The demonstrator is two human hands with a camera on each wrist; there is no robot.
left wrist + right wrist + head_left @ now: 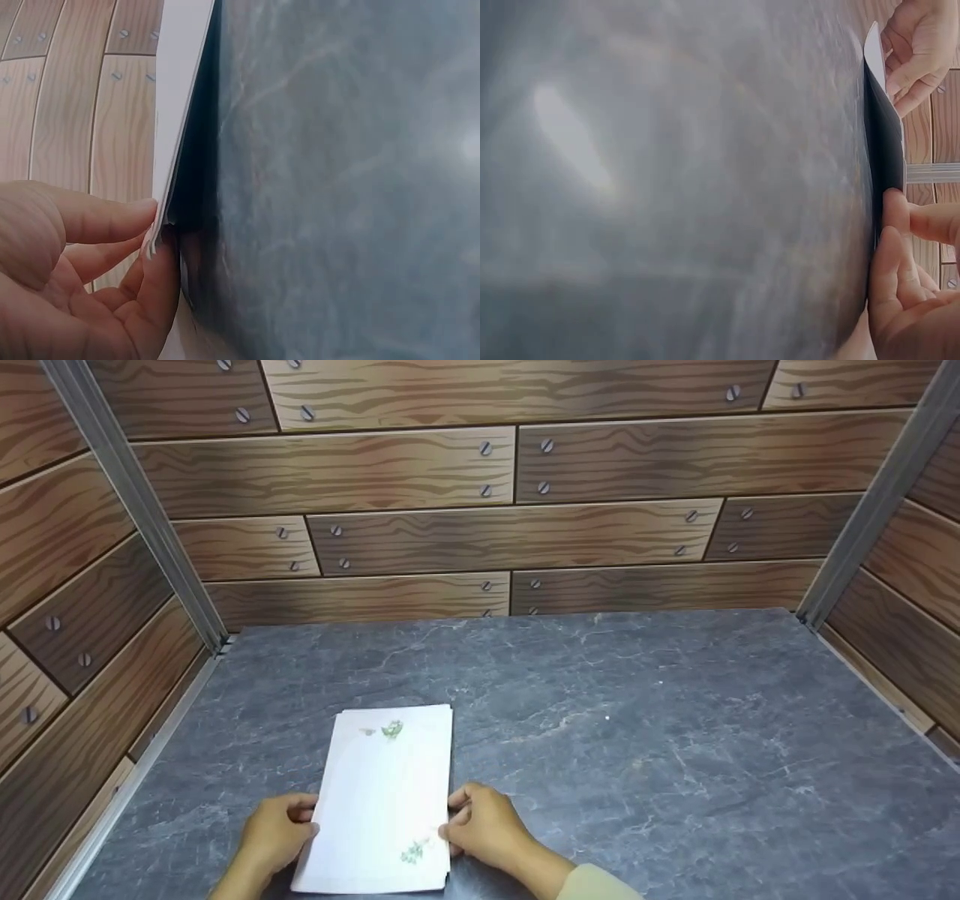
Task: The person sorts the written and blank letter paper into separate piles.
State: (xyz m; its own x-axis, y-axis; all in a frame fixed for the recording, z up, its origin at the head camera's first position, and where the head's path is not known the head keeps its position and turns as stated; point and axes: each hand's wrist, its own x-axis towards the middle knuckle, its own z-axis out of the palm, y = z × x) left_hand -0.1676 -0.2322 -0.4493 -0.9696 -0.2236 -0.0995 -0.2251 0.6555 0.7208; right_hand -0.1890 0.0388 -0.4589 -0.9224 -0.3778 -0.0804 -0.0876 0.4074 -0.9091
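Observation:
A thin stack of white paper sheets [379, 802] with small green plant prints lies at the front left of the table, longer than it is wide. My left hand [277, 832] pinches its left edge between thumb and fingers. At the right edge, my right hand [487, 825] grips it low down, near the lower print. In the left wrist view, two or more layers of the paper [176, 97] show at the edge, and the left hand [97, 270] holds them tilted above the table. The right wrist view shows the dark underside of the stack [885, 142] over the fingers [892, 262].
A dark grey marbled table [675, 735] spreads behind and to the right of the paper. Wood-plank patterned walls [480, 472] enclose it at the back and sides, with metal posts [142, 510] at the corners. Tiny white specks dot the tabletop.

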